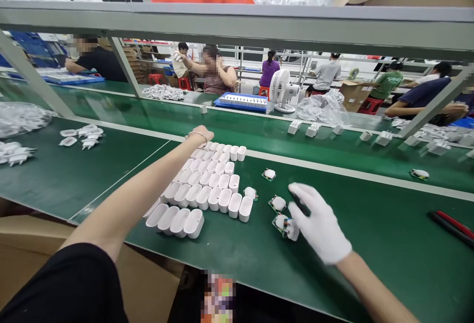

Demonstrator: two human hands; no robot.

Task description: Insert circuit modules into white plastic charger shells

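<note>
- Two hands of ours are out over the green table [370, 244] in the head view, the only view we have.
- Our left hand [202, 134] is bare, with a bracelet at the wrist, and reaches to the far end of the block of white housings [207, 184]. Its fingers curl down behind the last row, so we cannot tell whether they grip one.
- These white housings stand packed side by side in rows, open ends facing up and toward us, touching one another.
- Our right hand [318, 224] wears a white glove and lies spread, fingers loose, clasping nothing; its fingertips touch the nearest of the small circuit boards [284, 224].
- Four such boards lie scattered just right of the housings, each with a white part on top.
- Further off, a white fan [281, 91] and a blue tray [242, 100] stand on the far bench, where other people sit at work.
- Red-handled pliers [452, 226] lie at the right edge.
</note>
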